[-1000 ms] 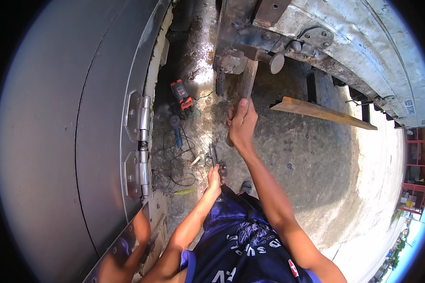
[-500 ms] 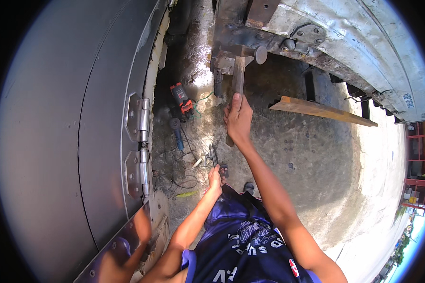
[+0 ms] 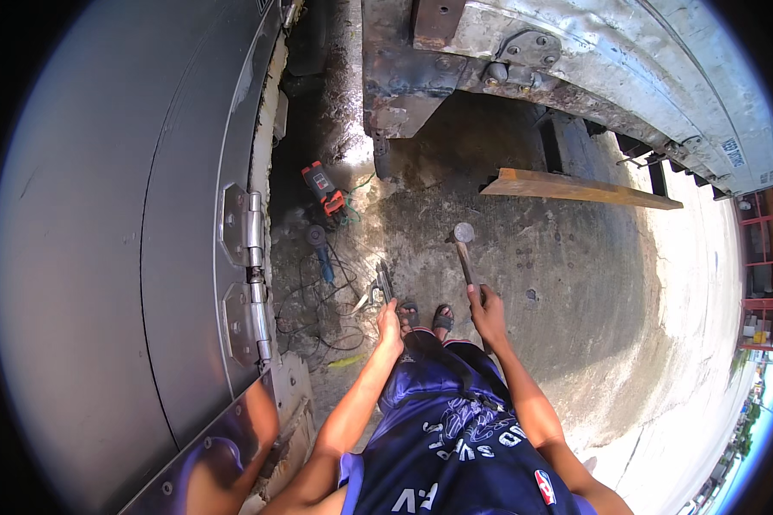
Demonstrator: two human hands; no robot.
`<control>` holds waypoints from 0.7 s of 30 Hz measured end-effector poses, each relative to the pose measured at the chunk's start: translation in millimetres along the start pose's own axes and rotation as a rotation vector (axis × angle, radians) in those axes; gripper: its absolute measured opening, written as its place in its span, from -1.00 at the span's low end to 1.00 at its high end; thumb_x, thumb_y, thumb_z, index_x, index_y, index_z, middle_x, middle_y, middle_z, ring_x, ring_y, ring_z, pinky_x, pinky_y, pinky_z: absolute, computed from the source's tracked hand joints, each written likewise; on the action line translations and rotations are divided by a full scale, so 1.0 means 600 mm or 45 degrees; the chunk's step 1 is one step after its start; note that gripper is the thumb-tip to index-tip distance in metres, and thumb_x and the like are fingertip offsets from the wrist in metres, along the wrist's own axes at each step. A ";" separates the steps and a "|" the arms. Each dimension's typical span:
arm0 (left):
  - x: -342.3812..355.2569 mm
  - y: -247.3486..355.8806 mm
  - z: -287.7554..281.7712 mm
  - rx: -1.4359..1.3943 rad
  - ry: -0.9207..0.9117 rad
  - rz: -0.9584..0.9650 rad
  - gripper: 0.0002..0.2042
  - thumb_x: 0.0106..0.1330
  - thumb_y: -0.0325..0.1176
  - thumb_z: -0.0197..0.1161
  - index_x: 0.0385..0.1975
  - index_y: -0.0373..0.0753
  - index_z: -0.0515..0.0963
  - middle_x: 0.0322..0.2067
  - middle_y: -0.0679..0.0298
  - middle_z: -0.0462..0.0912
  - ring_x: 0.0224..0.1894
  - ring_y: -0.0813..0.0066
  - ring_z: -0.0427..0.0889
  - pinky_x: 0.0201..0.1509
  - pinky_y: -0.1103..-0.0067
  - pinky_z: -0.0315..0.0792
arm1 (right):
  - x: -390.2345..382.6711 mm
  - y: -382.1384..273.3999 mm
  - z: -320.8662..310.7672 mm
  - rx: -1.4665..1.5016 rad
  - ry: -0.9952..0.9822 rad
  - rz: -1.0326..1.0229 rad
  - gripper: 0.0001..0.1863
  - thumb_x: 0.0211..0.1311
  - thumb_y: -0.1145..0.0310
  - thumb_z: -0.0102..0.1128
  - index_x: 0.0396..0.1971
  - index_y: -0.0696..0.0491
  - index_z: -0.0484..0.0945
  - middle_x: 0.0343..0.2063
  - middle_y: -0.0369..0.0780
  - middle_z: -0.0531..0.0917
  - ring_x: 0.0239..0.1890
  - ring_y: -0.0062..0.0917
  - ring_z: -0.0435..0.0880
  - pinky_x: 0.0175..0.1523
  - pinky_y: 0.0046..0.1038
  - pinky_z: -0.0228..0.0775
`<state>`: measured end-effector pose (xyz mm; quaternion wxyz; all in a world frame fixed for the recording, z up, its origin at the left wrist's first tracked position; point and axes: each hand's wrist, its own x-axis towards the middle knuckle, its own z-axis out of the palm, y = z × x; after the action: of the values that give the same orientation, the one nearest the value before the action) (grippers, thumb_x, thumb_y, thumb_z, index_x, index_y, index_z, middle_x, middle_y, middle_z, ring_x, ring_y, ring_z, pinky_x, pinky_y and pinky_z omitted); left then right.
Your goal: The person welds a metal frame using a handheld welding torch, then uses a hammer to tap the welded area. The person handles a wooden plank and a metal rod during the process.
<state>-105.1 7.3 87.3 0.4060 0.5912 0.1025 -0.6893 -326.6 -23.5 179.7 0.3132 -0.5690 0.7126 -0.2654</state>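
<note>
My right hand (image 3: 488,316) is wrapped round the handle of a hammer (image 3: 466,262), low in front of my body, its round head pointing away from me. The hammer is apart from the metalwork. My left hand (image 3: 390,324) is closed on a dark plier-like tool (image 3: 385,281) with metal parts; its exact kind is hard to make out. Ahead of both hands stands a rusty steel bracket (image 3: 408,112) under the dented silver truck body (image 3: 610,60).
A grey door panel (image 3: 77,257) with steel hinges (image 3: 254,227) fills the left side. On the concrete floor lie a red-black machine (image 3: 323,189), a blue angle grinder (image 3: 320,249) and tangled cables (image 3: 335,326). A rusty brown beam (image 3: 575,186) juts out at right.
My right hand has drawn the hammer back from the steel bracket, toward my body and slightly right. My left hand stays nearly in place with its tool. The view has shifted slightly.
</note>
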 end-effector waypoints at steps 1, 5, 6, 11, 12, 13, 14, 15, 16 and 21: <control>0.004 0.004 -0.005 -0.014 -0.010 -0.011 -0.82 0.54 -0.09 0.13 -0.14 -0.03 0.46 -0.42 0.39 0.49 -0.57 0.55 0.39 -0.60 0.56 0.24 | -0.010 -0.005 -0.007 0.000 0.003 0.042 -0.43 0.49 -0.08 0.13 -0.27 0.26 0.62 -0.70 -0.17 0.50 -0.63 -0.47 0.51 -0.46 -0.28 0.31; 0.026 0.025 -0.012 -0.189 0.014 0.105 -0.83 0.54 -0.10 0.12 -0.12 -0.02 0.44 -0.42 0.39 0.47 -0.57 0.57 0.40 -0.60 0.58 0.22 | -0.018 -0.017 -0.022 -0.059 -0.001 0.039 -0.45 0.44 -0.04 0.21 -0.19 0.28 0.65 -0.66 -0.07 0.55 -0.59 -0.37 0.57 -0.42 -0.25 0.36; 0.038 0.041 -0.011 -0.238 -0.021 0.127 -0.83 0.53 -0.11 0.14 -0.12 -0.03 0.42 -0.42 0.39 0.47 -0.57 0.57 0.40 -0.61 0.58 0.22 | -0.007 -0.020 -0.016 -0.073 0.029 -0.007 -0.47 0.43 -0.03 0.23 -0.17 0.27 0.65 -0.64 -0.04 0.57 -0.56 -0.31 0.61 -0.40 -0.23 0.38; 0.036 0.044 -0.010 -0.340 0.070 0.148 -0.82 0.53 -0.13 0.15 -0.14 -0.04 0.38 -0.43 0.39 0.44 -0.57 0.58 0.39 -0.61 0.58 0.23 | 0.014 -0.044 -0.010 -0.331 -0.016 -0.225 -0.49 0.40 0.01 0.28 0.01 0.20 0.58 -0.48 0.08 0.68 -0.37 0.00 0.73 -0.29 -0.11 0.51; 0.024 0.048 -0.001 -0.340 0.080 0.146 -0.84 0.55 -0.13 0.11 -0.13 -0.04 0.41 -0.44 0.40 0.45 -0.57 0.60 0.38 -0.60 0.59 0.24 | 0.032 -0.059 -0.016 -0.388 0.014 -0.308 -0.49 0.41 0.01 0.25 0.07 0.17 0.54 -0.40 0.06 0.70 -0.36 0.00 0.73 -0.27 -0.08 0.52; 0.017 0.051 0.003 -0.335 0.078 0.143 -0.84 0.54 -0.13 0.12 -0.13 -0.04 0.42 -0.44 0.40 0.46 -0.57 0.60 0.38 -0.60 0.60 0.24 | 0.050 -0.086 -0.022 -0.443 0.046 -0.393 -0.48 0.42 0.02 0.23 0.13 0.13 0.51 -0.32 0.05 0.71 -0.35 0.01 0.74 -0.26 -0.06 0.54; 0.013 0.053 0.005 -0.330 0.077 0.139 -0.84 0.54 -0.13 0.13 -0.13 -0.04 0.42 -0.44 0.41 0.46 -0.57 0.60 0.38 -0.60 0.60 0.23 | 0.071 -0.114 -0.030 -0.499 0.074 -0.478 -0.46 0.44 0.02 0.21 0.20 0.10 0.48 -0.24 0.03 0.73 -0.34 0.01 0.74 -0.24 -0.03 0.56; 0.010 0.051 0.009 -0.324 0.074 0.130 -0.84 0.54 -0.14 0.14 -0.13 -0.04 0.42 -0.44 0.41 0.47 -0.57 0.59 0.38 -0.60 0.61 0.23 | 0.095 -0.146 -0.043 -0.489 0.112 -0.580 -0.46 0.45 0.01 0.19 0.20 0.10 0.47 -0.25 0.02 0.71 -0.36 -0.01 0.74 -0.26 -0.06 0.57; 0.009 0.051 0.008 -0.298 0.066 0.134 -0.85 0.53 -0.14 0.14 -0.13 -0.04 0.42 -0.43 0.41 0.47 -0.57 0.59 0.38 -0.60 0.61 0.23 | 0.123 -0.180 -0.054 -0.471 0.145 -0.686 -0.46 0.46 -0.01 0.17 0.21 0.09 0.47 -0.25 0.00 0.70 -0.37 -0.02 0.73 -0.28 -0.08 0.58; 0.022 0.026 -0.013 -0.282 0.069 0.085 -0.84 0.49 -0.15 0.20 -0.15 -0.03 0.44 -0.42 0.42 0.48 -0.56 0.57 0.38 -0.57 0.58 0.22 | 0.222 -0.290 -0.109 -0.578 0.248 -1.005 -0.47 0.46 -0.04 0.16 0.23 0.02 0.47 -0.36 -0.10 0.67 -0.44 -0.07 0.71 -0.36 -0.11 0.57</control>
<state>-88.6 -3.8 78.3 0.4886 0.5643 0.1692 -0.6436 -284.1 -189.3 331.5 -0.0125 -0.8231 0.5079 -0.2539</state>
